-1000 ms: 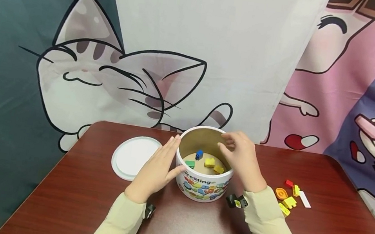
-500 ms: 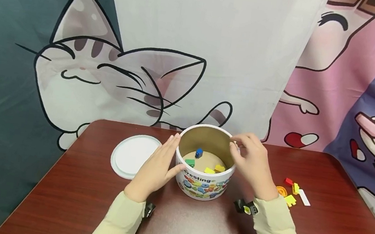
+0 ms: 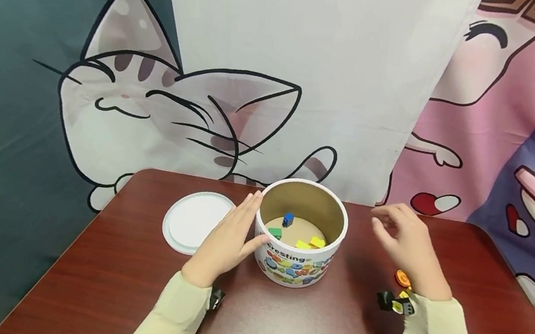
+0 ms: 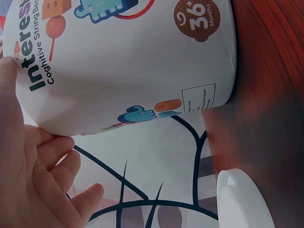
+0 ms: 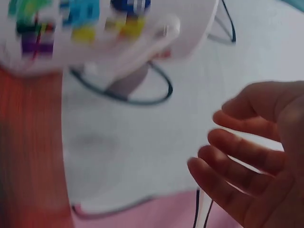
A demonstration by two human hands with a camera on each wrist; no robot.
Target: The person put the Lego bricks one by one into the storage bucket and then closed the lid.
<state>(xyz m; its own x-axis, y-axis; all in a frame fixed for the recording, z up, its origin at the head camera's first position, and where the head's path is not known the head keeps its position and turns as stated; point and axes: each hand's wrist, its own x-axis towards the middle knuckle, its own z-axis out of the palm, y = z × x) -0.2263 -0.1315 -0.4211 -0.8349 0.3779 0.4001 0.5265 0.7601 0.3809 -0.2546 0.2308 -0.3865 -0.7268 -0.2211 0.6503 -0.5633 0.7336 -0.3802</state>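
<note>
A white round bucket [image 3: 291,272] with colourful print stands uncovered on the table. On its floor lie a blue block [image 3: 288,219], a green block [image 3: 274,233] and two yellow blocks [image 3: 317,242]. My left hand [image 3: 224,243] rests against the bucket's left side with straight fingers, the thumb near the front rim; the left wrist view shows those fingers touching the bucket wall [image 4: 128,61]. Off to the bucket's right, my right hand [image 3: 409,245] is in the air, its fingers loosely bent and holding nothing. In the right wrist view, that hand [image 5: 256,142] is apart from the bucket [image 5: 118,47].
A white round lid [image 3: 191,222] lies left of the bucket, partly behind my left hand. An orange round piece [image 3: 402,278] and a yellow piece [image 3: 404,293] show beside my right wrist, which covers other pieces there. A printed cloth [image 3: 362,61] hangs behind the table.
My right hand has moved right, from the bucket's rim to above the loose pieces. A yellow block inside the bucket has shifted toward the front. The left hand has stayed put.
</note>
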